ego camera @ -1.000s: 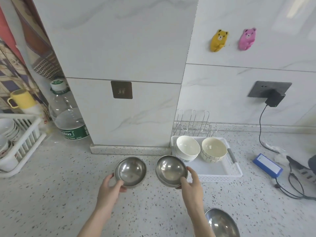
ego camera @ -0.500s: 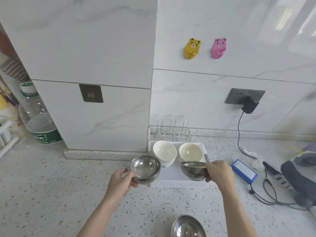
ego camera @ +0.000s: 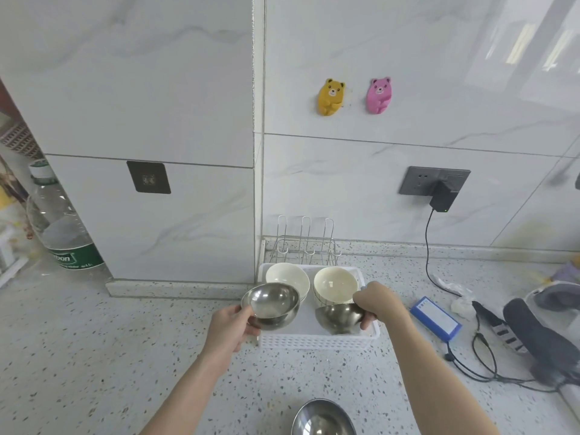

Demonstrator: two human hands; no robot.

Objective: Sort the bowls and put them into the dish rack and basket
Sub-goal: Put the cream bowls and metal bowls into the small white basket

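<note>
A round steel bowl (ego camera: 323, 417) is sitting on the speckled table (ego camera: 94, 356) at the near edge, its lower half cut off by the frame. Beyond it, the left hand (ego camera: 230, 324) is gripping a shiny steel bowl (ego camera: 270, 306) by its rim, fingers curled under the bowl and mostly hidden. The right hand (ego camera: 376, 301) is pinching the rim of a second steel bowl (ego camera: 339, 317), which is sitting low inside the white perforated basket (ego camera: 317, 340). Two cream bowl stacks (ego camera: 335, 284) are standing at the basket's back, partly covered. Behind, a thin wire dish rack (ego camera: 306, 243) is standing against the marble wall. Cables are crowding the table to the right.
</note>
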